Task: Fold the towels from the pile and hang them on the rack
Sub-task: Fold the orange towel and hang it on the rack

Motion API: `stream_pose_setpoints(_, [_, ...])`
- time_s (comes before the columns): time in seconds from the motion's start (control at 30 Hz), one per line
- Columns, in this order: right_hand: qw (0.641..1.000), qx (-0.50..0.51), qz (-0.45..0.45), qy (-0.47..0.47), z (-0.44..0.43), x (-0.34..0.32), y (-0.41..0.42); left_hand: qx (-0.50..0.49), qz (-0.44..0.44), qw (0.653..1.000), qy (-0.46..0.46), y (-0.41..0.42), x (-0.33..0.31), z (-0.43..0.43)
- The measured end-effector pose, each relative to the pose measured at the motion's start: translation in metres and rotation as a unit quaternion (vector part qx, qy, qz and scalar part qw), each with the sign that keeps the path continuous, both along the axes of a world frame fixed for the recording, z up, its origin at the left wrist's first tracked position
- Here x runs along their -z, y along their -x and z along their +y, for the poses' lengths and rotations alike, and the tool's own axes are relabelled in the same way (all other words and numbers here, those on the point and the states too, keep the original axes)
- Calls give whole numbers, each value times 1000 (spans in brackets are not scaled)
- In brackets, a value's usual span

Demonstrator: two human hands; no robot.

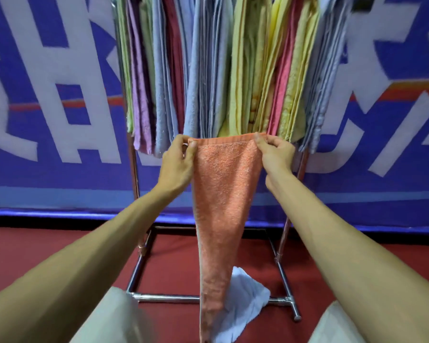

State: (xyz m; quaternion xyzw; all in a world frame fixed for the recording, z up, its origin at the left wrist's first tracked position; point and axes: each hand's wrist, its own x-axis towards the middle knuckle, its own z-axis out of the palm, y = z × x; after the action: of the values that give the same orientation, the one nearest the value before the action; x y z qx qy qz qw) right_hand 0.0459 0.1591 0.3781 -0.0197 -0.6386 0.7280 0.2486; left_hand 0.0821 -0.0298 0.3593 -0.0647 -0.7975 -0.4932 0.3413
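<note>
As L hand [176, 162], R hand [276, 154] pinch 1 orange towel [223, 194], ~15 towels [233, 70] hang.

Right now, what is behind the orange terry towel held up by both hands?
Behind its lower end a crumpled pale blue towel lies on the red floor, across the chrome rack's base bar. The orange terry towel covers the bar's middle and part of that blue towel.

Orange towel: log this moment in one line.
orange terry towel: hanging before metal rack | left hand: pinches top corner | right hand: pinches top corner
</note>
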Motion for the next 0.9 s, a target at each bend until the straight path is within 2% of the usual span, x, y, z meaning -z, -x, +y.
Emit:
stream_pose_setpoints(0.1, [1000, 16, 19, -12, -5, -36, -3, -1, 36, 999, 30, -1, -39, -6])
stream_pose_setpoints(0.23, [996, 36, 73, -44, -7, -83, -16, -3, 89, 996, 26, -13, -94, 0])
stream_pose_setpoints(0.4, [977, 79, 190, -62, -3, -143, -25, -21, 191, 980, -49, -29, -145, 17])
stream_pose_setpoints(0.53, [975, 108, 155, -115, 4, -137, -29, -20, 109, 994, 23, -29, -141, 25])
stream_pose_setpoints(0.67, [965, 106, 195, -138, 16, -137, -42, -18, 163, 986, -15, -39, -153, 24])
stream_pose_setpoints(0.9, [963, 83, 161, -199, 20, -133, -35, -7, 127, 992, -8, -31, -140, 17])
